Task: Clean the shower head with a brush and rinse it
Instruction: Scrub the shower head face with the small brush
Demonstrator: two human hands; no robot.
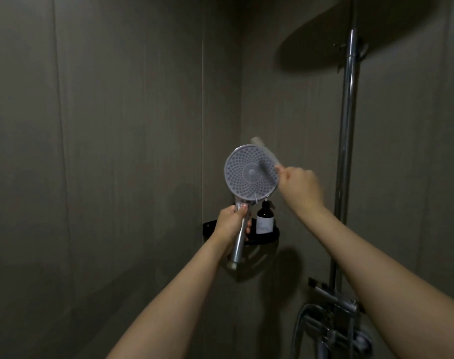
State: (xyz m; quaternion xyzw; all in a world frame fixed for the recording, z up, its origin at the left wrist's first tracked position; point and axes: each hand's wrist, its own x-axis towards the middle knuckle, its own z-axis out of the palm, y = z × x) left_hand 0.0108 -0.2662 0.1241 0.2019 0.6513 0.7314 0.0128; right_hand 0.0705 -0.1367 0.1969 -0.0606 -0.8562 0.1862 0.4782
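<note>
A round hand shower head [246, 174] with a dotted nozzle face points toward me, held up in the middle of the view. My left hand [231, 224] grips its chrome handle just below the head. My right hand [299, 186] holds a thin pale brush [266, 158], blurred by motion. The brush lies across the right side of the nozzle face, touching it, and its far end sticks out past the upper rim.
A black corner shelf [266, 238] behind the handle carries a dark pump bottle [264, 218]. At right a chrome riser pipe [347, 130] runs up to a large overhead shower [363, 29]. The mixer valve [334, 320] and hose sit at lower right. Grey walls all around.
</note>
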